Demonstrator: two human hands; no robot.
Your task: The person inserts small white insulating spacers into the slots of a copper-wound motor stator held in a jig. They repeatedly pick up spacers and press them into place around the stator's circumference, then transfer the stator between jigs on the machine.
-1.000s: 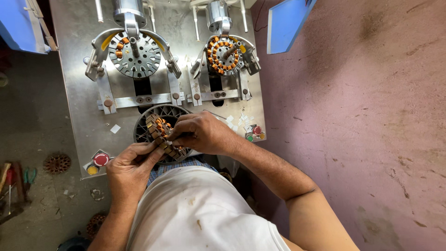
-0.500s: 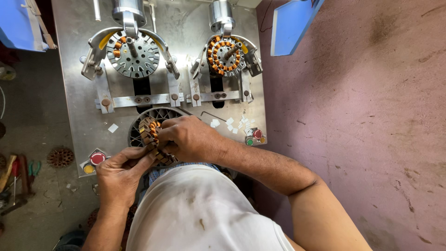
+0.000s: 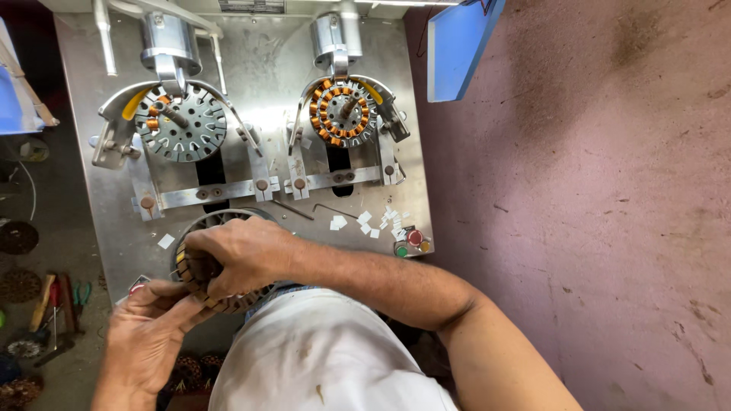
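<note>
Two round stators sit on the steel winding machine (image 3: 114, 228): the upper-centre one (image 3: 341, 111) looks fully wound in copper, the upper-left grey one (image 3: 181, 123) barely started. Lower left, both hands, right hand (image 3: 236, 255) and left hand (image 3: 148, 335), grip a third copper-wound stator (image 3: 199, 283). White paper slips (image 3: 365, 221) and red, green and yellow buttons (image 3: 411, 243) sit mid-frame, with a blue panel (image 3: 457, 46) up top.

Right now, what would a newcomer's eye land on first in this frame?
Probably the two hands low in the middle: the right hand lies over a wound stator while the left hand pinches its edge from below. Above them, on the steel machine panel, sit a grey stator at left and a copper-wound one at right.
</note>
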